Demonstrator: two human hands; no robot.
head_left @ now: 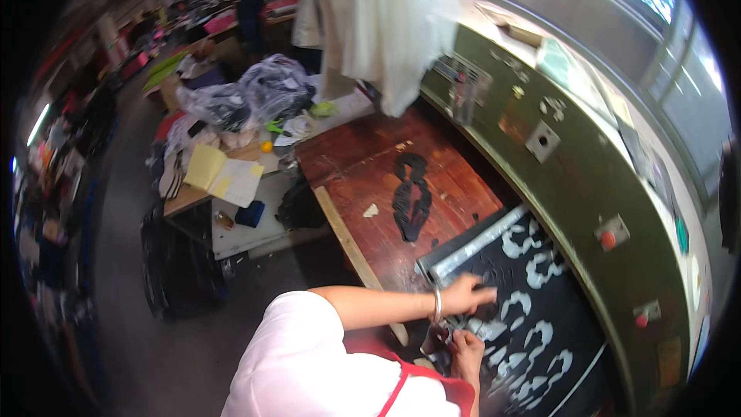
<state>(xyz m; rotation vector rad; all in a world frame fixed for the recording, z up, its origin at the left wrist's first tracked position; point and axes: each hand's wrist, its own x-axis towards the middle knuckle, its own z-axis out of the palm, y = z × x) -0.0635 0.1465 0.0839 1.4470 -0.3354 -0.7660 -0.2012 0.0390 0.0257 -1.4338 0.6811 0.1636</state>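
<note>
My left hand (465, 296), below a pale bangle, reaches across a black sheet (567, 332) that bears several pale curved cut-out shapes (538, 340). Motion smears its fingers, and a dark piece lies under them, so a hold cannot be made out. Closer to my body, my right hand (466, 349) is closed, thumb and fingertips pressed together beside a dark glossy scrap; what sits in the pinch is hidden. Beyond the sheet, dark curved pieces (411, 199) rest in a loose stack on a reddish-brown board (347, 158).
A pale bar (478, 244) crosses the sheet's far end. On the right runs a green machine beam (571, 162) with red buttons (608, 239). White cloth (390, 23) hangs ahead. Leftward, a side table carries an open notebook (224, 174) and plastic bags (274, 89). Another person (253, 8) stands far back.
</note>
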